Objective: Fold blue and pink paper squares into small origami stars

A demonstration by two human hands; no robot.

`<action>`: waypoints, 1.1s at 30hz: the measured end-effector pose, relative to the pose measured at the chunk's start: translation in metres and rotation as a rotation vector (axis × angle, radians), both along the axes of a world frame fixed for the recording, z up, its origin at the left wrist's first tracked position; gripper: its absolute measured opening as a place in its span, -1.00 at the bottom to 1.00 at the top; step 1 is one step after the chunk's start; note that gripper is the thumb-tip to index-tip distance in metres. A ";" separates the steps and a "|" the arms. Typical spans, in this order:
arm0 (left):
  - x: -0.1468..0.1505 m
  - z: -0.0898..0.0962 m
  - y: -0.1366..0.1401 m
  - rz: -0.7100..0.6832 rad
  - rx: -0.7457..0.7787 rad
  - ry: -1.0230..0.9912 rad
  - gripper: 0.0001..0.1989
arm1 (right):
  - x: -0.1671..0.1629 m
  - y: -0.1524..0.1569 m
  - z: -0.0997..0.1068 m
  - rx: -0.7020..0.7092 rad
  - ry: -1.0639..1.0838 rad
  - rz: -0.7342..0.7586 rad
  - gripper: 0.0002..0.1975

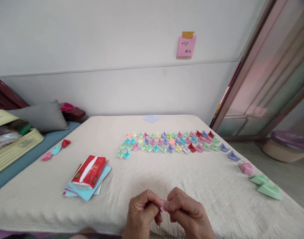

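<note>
Low over the front of the covered table, my left hand [144, 212] and my right hand [188, 210] pinch a small folded piece of pink paper [163, 206] between them. Fingers and thumbs cover most of it, so its shape is hard to make out. Beyond the hands, several rows of small folded paper boats [163, 149] in many colours stand on the cloth. A red tissue packet [98, 171] lies to the left on a stack of coloured paper sheets [86, 194].
Larger green folded papers [270, 191] and a pink one [246, 168] line the right edge. Three folded papers, one of them red [66, 143], lie at the left edge. A pale purple sheet [151, 118] is at the back, below a pink wall note [186, 46].
</note>
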State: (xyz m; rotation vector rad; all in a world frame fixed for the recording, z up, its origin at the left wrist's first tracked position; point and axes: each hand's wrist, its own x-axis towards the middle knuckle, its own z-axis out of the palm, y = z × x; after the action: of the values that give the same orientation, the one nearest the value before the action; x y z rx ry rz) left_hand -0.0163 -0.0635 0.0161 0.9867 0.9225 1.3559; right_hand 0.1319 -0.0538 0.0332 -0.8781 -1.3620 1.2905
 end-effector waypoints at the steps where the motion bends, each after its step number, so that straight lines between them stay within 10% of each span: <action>1: 0.000 0.000 0.000 -0.007 -0.011 0.004 -0.85 | 0.000 0.000 0.000 -0.004 0.005 0.001 -0.83; 16: -0.001 0.016 -0.001 0.003 -0.038 0.069 -0.76 | 0.004 -0.003 0.005 0.103 -0.115 0.044 -0.76; 24: -0.004 0.019 -0.004 0.029 0.059 0.271 -0.84 | 0.002 0.002 0.009 -0.227 -0.035 0.012 -0.82; 33: -0.003 0.018 -0.001 0.039 0.109 0.417 -0.83 | 0.006 0.003 0.007 -0.138 -0.255 0.014 -0.72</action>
State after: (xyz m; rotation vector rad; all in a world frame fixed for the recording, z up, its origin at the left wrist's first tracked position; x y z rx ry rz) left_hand -0.0195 -0.0650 0.0343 1.3740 1.1898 1.2650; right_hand 0.1374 -0.0504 0.0401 -1.1622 -1.4902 1.3288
